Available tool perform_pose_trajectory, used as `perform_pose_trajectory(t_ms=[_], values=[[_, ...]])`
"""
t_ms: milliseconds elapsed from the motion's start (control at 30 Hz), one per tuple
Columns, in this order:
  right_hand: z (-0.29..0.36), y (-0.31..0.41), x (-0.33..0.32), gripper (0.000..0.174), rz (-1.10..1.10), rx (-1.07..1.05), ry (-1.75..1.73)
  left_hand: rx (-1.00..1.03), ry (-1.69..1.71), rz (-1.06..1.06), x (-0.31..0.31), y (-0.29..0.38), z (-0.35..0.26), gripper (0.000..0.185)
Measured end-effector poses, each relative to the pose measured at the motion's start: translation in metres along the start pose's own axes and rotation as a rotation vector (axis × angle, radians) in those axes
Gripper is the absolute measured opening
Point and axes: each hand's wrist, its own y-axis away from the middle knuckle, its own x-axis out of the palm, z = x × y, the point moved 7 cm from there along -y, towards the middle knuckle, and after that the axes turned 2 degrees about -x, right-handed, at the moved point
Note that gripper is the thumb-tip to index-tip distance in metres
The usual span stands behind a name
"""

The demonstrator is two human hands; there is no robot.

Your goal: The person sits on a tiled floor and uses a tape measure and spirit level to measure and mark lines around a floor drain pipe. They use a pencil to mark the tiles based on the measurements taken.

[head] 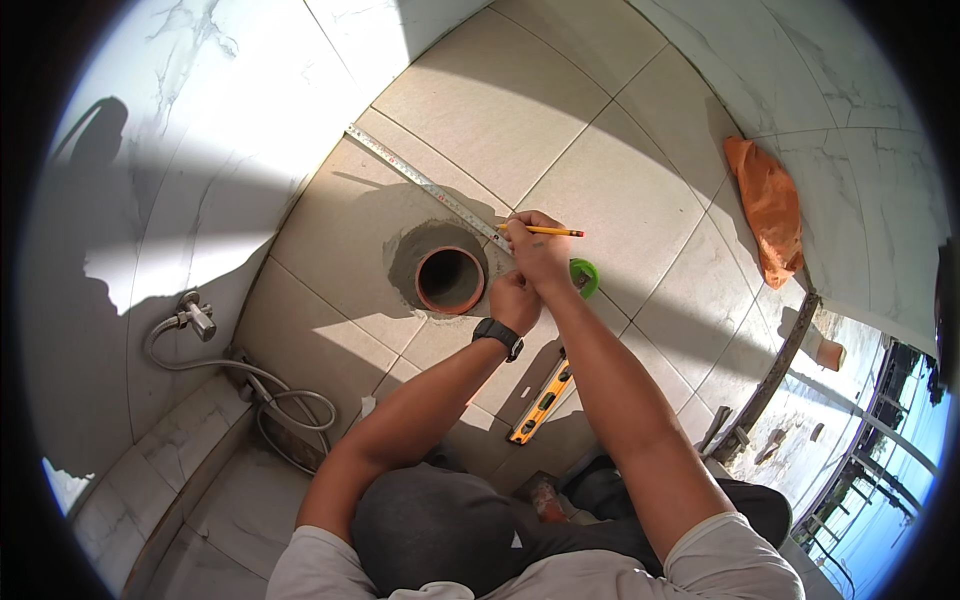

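My right hand [538, 251] grips a yellow pencil [551, 231], its tip over the measuring tape's blade [424, 182]. The metal blade runs straight across the beige floor tiles from the base of the wall and passes under my right hand. Beyond my right wrist shows the green tape case [586, 277], partly covered. My left hand [516, 301], with a black watch at the wrist, is curled against the underside of my right hand; what its fingers hold is hidden. Left of both hands, an orange-brown drain pipe [478, 289] opens in the floor, ringed by grey mortar [401, 259].
A yellow spirit level [541, 411] lies near my knees. An orange bag [769, 214] rests by the right wall. At left, a metal angle valve [196, 316] carries a flexible hose [311, 397]. A raised tiled ledge [176, 450] stands lower left.
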Motion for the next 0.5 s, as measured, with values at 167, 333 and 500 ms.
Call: perform_pose_trajectory(t_ms=[167,333,500], values=[[0.0016,0.001,-0.0005,0.018,-0.005,-0.037,-0.009,-0.022,0.005,0.001,0.0006,-0.0009,0.0042,0.023],[0.0022,0.0008,0.0013,0.018,0.041,-0.04,0.078,0.011,0.012,-0.002,0.0012,-0.0025,0.0049,0.023],[-0.0039,0.0011,0.0006,0.019,0.029,-0.003,0.075,0.008,-0.01,0.008,-0.0012,-0.0006,0.001,0.022]])
